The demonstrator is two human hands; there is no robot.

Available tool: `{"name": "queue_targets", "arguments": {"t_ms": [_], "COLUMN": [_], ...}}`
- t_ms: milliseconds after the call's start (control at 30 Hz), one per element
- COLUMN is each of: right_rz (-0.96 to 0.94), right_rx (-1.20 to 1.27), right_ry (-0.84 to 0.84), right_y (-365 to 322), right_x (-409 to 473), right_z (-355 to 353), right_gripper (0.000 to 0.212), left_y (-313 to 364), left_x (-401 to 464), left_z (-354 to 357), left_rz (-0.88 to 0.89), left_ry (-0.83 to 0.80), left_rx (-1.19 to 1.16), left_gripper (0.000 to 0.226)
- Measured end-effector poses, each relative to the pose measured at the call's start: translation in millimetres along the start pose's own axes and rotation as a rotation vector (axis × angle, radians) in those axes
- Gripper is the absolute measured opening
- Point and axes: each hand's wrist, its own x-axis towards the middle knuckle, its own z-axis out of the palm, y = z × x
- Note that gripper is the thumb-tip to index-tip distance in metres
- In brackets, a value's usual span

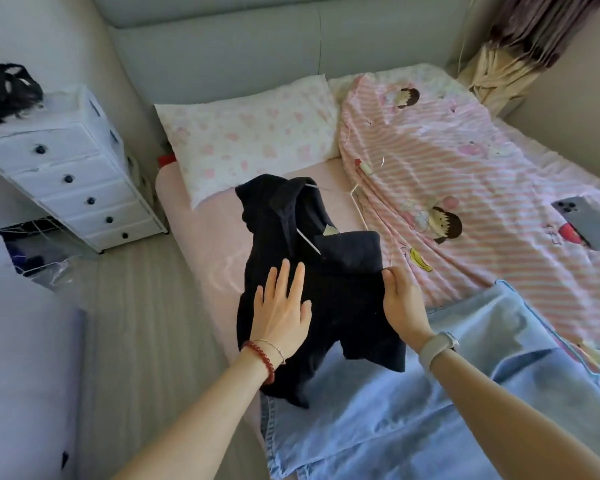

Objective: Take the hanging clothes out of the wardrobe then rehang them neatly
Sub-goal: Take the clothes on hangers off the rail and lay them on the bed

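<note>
A dark navy collared garment (pixel 343 299) lies on the pink bed sheet (pixel 205 244), with a white hanger (pixel 355 206) partly inside its neck and sticking out toward the quilt. My left hand (pixel 283 306) lies flat on the garment's front, fingers straight. My right hand (pixel 400 299) pinches the garment's right edge near the shoulder. Under the garment's lower part lies a light blue denim piece (pixel 413 410), spread toward me.
A pink striped cartoon quilt (pixel 465 188) covers the bed's right side, with a phone (pixel 589 223) on it. A floral pillow (pixel 253 140) lies at the headboard. A white drawer unit (pixel 70 178) stands left of the bed. Curtains (pixel 513 50) hang at the far right.
</note>
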Motion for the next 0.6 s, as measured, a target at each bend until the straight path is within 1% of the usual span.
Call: {"name": "queue_targets", "arguments": {"t_ms": [133, 233, 333, 433, 533, 600], "right_rz": [0.183, 0.316, 0.371, 0.402, 0.51, 0.509], "right_rx": [-0.028, -0.036, -0.057, -0.08, -0.205, -0.311], "right_ry": [0.028, 0.094, 0.121, 0.148, 0.086, -0.002], "right_y": [69, 119, 156, 177, 196, 205], "right_x": [47, 65, 76, 84, 87, 84], "right_z": [23, 30, 31, 33, 32, 33], "right_gripper": [0.03, 0.022, 0.022, 0.024, 0.027, 0.028], "left_y": [6, 8, 9, 10, 7, 3], "left_x": [33, 47, 58, 73, 84, 86], "left_z": [72, 119, 151, 172, 189, 197], "left_rz": [-0.003, -0.024, -0.033, -0.009, -0.029, -0.07], "left_ry": [-0.204, -0.338, -0.406, -0.448, -0.549, -0.644], "left_rx": [0.036, 0.048, 0.059, 0.084, 0.093, 0.077], "left_gripper": [0.058, 0.057, 0.058, 0.057, 0.056, 0.054]}}
